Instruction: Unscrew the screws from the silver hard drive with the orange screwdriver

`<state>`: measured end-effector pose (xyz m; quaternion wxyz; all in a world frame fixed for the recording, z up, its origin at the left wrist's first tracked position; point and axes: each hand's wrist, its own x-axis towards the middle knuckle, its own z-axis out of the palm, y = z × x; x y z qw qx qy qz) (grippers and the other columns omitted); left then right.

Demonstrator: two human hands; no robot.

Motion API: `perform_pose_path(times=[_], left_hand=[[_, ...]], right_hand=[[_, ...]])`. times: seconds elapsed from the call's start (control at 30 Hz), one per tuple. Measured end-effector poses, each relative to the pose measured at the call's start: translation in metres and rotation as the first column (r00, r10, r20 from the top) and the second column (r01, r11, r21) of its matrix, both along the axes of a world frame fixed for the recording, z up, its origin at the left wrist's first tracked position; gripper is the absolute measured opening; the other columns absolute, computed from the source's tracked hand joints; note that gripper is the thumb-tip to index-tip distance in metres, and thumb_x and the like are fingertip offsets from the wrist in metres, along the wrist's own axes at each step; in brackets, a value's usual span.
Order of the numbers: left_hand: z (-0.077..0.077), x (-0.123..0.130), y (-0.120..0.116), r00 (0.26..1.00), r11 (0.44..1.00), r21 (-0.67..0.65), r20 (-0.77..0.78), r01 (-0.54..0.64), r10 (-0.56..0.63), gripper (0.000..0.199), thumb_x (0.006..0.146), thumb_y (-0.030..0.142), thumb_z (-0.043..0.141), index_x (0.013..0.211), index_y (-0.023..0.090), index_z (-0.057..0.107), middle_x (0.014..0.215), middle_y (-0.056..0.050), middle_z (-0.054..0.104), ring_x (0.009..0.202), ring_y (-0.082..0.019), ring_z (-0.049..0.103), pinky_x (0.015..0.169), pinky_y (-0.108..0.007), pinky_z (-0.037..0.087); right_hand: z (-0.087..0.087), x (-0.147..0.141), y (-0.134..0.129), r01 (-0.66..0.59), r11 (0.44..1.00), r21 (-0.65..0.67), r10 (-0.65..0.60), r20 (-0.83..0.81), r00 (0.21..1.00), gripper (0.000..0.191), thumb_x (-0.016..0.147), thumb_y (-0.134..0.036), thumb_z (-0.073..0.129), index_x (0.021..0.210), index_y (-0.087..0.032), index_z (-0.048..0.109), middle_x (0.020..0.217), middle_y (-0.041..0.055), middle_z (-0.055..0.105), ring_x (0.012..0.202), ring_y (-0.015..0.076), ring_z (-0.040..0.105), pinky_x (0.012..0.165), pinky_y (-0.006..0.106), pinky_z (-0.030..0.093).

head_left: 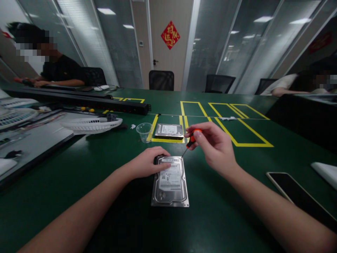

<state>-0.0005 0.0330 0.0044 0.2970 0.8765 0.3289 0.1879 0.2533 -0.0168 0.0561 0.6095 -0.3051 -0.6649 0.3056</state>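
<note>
A silver hard drive (171,195) with a white label lies flat on the green table in front of me. My left hand (147,162) is closed around its far left corner, thumb resting on the label. In my right hand (214,146) is a screwdriver (191,139) with an orange and black handle. Its thin shaft slants down to the drive's far right corner, where the tip meets a screw spot too small to make out. Beyond them a second hard drive (169,130) sits inside a yellow tape rectangle. Left of that stands a clear plastic cup (144,132).
A phone (297,193) lies at the right. White slotted parts (92,123) and a long black bar (105,102) occupy the left side. More yellow tape outlines (247,144) mark the table. One person (63,68) sits at far left, another (286,82) at far right.
</note>
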Motion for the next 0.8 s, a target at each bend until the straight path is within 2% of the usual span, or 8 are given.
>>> perform_pose_path(times=[0.43, 0.63, 0.8], left_hand=[[0.0001, 0.0005, 0.0009, 1.0, 1.0, 0.011, -0.009, -0.001, 0.001, 0.03, 0.098, 0.042, 0.073, 0.12, 0.021, 0.075, 0.121, -0.009, 0.077, 0.11, -0.028, 0.071, 0.097, -0.042, 0.055], [0.001, 0.0003, 0.0003, 1.0, 1.0, -0.005, -0.009, -0.012, 0.012, 0.03, 0.098, 0.042, 0.074, 0.121, 0.023, 0.075, 0.123, -0.008, 0.076, 0.112, -0.028, 0.071, 0.099, -0.042, 0.054], [0.0006, 0.0004, 0.0006, 1.0, 1.0, -0.01, -0.009, -0.016, 0.016, 0.031, 0.098, 0.043, 0.074, 0.122, 0.023, 0.076, 0.122, -0.007, 0.076, 0.112, -0.028, 0.071, 0.099, -0.042, 0.055]], right_hand=[[-0.0014, -0.0006, 0.0013, 0.011, 1.0, -0.014, -0.011, -0.012, 1.0, 0.014, 0.099, -0.03, 0.077, 0.107, -0.021, 0.071, 0.11, 0.0067, 0.075, 0.085, 0.0165, 0.076, 0.058, 0.025, 0.068], [0.0002, -0.0021, 0.001, 0.019, 0.999, -0.034, -0.02, -0.011, 1.0, 0.017, 0.096, -0.029, 0.08, 0.102, -0.022, 0.065, 0.101, 0.0037, 0.077, 0.075, 0.014, 0.074, 0.055, 0.024, 0.067], [0.0004, -0.0005, 0.0017, 0.031, 0.999, -0.008, -0.031, 0.034, 0.999, 0.011, 0.1, -0.03, 0.075, 0.107, -0.022, 0.071, 0.102, 0.0034, 0.074, 0.072, 0.0129, 0.072, 0.058, 0.025, 0.066]])
